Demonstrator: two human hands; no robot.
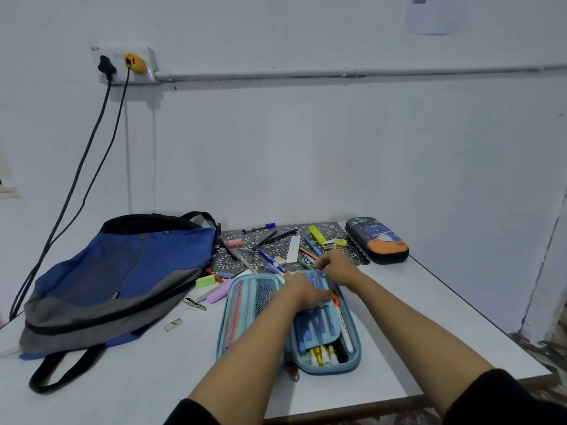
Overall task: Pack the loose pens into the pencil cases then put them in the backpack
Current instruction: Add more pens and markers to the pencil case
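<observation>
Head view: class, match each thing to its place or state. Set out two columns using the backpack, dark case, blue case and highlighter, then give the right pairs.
Column one:
1 backpack
2 dark case
3 blue case
4 highlighter

Column two:
a open, under the left hand and right hand
b shut, far right, by the wall
c lying flat on the left of the table
d on the patterned mat

Pairs: 1-c, 2-b, 3-a, 4-d

I see a blue-and-grey backpack [122,271], a light-blue pencil case [331,368], and a navy hard case [377,240] with an orange cartoon print.
</observation>
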